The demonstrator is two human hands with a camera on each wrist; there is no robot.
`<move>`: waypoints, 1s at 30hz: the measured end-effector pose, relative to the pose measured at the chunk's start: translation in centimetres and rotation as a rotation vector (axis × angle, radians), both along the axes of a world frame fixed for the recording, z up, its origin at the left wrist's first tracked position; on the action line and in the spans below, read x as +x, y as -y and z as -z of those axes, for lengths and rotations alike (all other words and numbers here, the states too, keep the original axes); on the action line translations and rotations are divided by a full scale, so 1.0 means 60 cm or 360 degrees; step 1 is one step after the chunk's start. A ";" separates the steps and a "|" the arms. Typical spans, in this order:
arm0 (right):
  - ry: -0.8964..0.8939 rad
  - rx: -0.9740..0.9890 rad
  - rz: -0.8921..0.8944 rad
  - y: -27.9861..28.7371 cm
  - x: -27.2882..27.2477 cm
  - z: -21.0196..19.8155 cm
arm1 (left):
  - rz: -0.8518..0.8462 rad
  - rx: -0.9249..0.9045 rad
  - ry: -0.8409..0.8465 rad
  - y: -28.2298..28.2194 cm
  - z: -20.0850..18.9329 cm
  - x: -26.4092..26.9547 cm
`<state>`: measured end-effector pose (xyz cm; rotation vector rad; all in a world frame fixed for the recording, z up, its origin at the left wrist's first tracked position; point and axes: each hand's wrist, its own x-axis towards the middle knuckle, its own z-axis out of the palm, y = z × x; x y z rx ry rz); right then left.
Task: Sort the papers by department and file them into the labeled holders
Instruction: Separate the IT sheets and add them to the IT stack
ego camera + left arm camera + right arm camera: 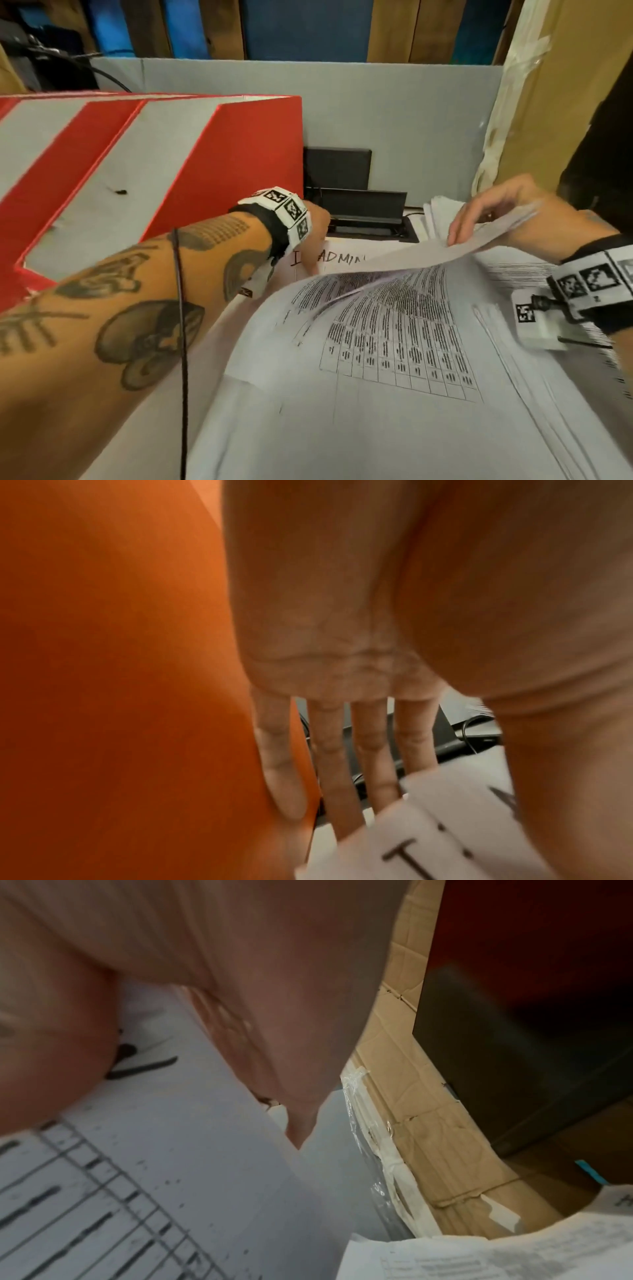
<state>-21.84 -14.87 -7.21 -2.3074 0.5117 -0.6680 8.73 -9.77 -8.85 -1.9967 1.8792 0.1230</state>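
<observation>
Right hand [493, 212] pinches a lifted printed sheet [394, 308]; left hand [342, 647], fingers straight, touches the labeled paper [342, 257].

The lifted sheet [359, 308] hides the end of the "ADMIN" label [337, 258]. The left hand [317, 222] covers its start. Printed text stays illegibly blurred. The red holder [239, 144] runs off-frame left.

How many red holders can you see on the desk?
2 show. One red holder stands nearest the left hand, the other red holder to its left. More may sit beyond the frame's left edge.
</observation>
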 end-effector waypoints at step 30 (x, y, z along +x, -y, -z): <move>-0.0014 0.0033 -0.0113 0.015 -0.067 -0.007 | 0.0132 -0.0194 -0.0885 -0.017 -0.051 -0.004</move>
